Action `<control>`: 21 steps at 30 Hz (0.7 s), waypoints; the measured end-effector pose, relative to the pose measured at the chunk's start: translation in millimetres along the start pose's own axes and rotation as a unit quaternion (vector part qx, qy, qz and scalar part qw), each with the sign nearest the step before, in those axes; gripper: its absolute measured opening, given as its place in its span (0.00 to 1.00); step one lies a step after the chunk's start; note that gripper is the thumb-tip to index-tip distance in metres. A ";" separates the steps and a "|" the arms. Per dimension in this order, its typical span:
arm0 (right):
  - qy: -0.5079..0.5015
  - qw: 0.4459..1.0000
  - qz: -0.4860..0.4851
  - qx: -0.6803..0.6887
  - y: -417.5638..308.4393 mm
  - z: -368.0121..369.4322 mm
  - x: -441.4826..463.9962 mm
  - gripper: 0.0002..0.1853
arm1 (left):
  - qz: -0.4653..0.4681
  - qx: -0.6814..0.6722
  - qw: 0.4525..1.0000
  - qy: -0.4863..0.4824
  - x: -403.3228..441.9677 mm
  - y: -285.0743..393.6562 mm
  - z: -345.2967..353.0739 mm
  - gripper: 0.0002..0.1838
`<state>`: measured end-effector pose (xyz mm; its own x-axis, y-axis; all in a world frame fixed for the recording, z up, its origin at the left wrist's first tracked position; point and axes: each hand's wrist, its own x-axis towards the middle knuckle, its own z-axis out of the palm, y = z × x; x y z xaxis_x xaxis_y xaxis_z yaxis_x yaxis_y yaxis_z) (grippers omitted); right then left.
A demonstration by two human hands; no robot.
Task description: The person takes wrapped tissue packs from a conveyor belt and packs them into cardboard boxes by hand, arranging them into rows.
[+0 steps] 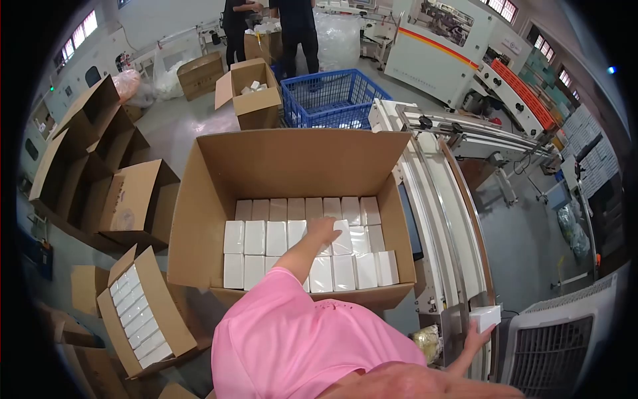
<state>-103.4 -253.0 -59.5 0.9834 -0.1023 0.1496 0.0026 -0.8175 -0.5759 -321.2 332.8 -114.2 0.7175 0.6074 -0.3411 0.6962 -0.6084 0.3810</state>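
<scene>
R hand clamped on wht box by conveyor, L hand at packed boxes in carton, can't tell if gripping; box prob. light, stiff, slick if film-wrapped, corners may dent, so best held mid opp. sides.

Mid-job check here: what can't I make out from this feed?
- Head view: part of the packed white boxes, hidden by the left hand.
- Head view: heads of two co-workers, cut off by the top edge.
- Head view: lettering on the orange-striped white machine, too small to read.
</scene>
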 end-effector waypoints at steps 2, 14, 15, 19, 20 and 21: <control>0.086 0.994 -0.023 -0.057 -10.4 3.8 9.9 0.49 | 0.013 0.006 1.000 0.021 -2.6 -4.9 4.7 0.34; 0.095 0.985 0.127 0.061 -5.5 10.7 38.4 0.41 | 0.105 0.170 0.980 0.027 -68.0 -13.8 25.5 0.39; 0.131 0.983 0.115 0.061 -8.8 5.3 35.5 0.41 | 0.110 0.169 0.979 0.022 -74.2 -15.4 24.1 0.39; 0.285 0.953 -0.090 0.053 -42.4 -10.5 34.8 0.37 | 0.124 0.185 0.975 0.020 -80.9 -36.4 44.2 0.39; 0.291 0.944 -0.143 0.066 -44.4 -4.3 42.1 0.37 | 0.120 0.186 0.975 0.022 -85.5 -35.1 40.8 0.39; 0.284 0.940 -0.169 0.089 -81.3 -6.4 32.1 0.36 | 0.117 0.190 0.974 0.023 -89.4 -34.3 40.0 0.38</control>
<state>-73.2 -193.4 -2.7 0.6664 -0.1800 0.7236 0.3773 -0.7556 -0.5354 -408.3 279.0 -131.1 0.8618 0.4460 -0.2417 0.4783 -0.8731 0.0941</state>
